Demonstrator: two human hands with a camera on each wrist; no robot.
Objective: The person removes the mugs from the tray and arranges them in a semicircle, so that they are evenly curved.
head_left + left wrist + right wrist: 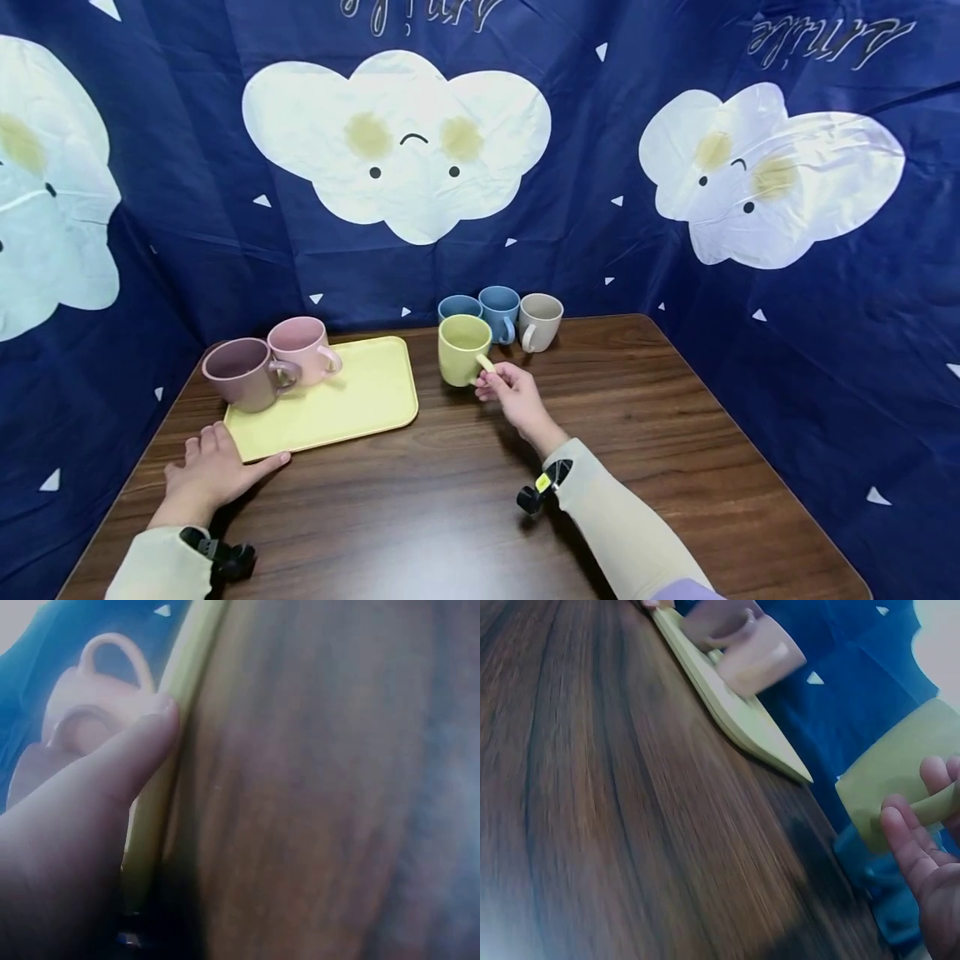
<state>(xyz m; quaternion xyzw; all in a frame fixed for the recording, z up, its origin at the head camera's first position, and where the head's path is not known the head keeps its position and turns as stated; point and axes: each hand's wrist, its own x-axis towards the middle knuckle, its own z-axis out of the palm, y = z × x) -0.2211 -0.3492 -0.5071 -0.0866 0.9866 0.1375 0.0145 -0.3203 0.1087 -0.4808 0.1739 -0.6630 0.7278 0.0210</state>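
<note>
Held by its handle (486,363) alone, the green mug (459,358) could tip if the right hand (517,404) slackened its pinch, or knock the left blue mug (459,306) just behind it if the wrist turned; uneven pressure from the left hand (213,473), its fingers spread at the near left corner of the tray (375,392), might likewise jog the pink mug (300,354) and purple mug (243,377) there. Relative to the right hand, the green mug lies forward and leftward, beyond the tray's right end and well apart from the left hand.
</note>
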